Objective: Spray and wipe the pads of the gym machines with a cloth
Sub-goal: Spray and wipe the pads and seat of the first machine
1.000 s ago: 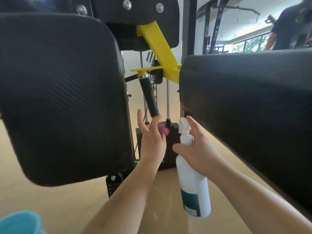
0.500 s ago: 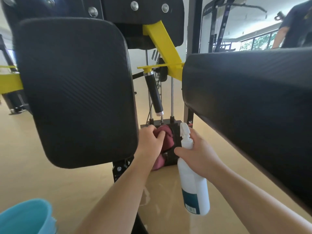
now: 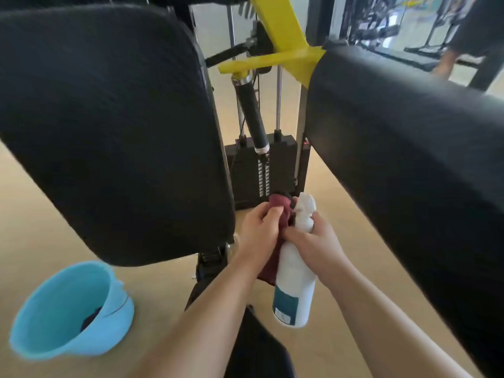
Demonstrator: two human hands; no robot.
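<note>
Maroon cloth (image 3: 281, 211) is gripped in the left hand (image 3: 259, 230) — low between two black pads (image 3: 109, 126). Right hand (image 3: 313, 244) holds the white spray bottle (image 3: 294, 282) by its neck, touching the cloth.

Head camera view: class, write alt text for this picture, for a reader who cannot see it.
A person's left hand grips a dark red cloth beside a white spray bottle held in the right hand, low between the black left pad and right pad of a gym machine. A yellow arm rises behind; a blue bucket sits on the floor at left.
</note>
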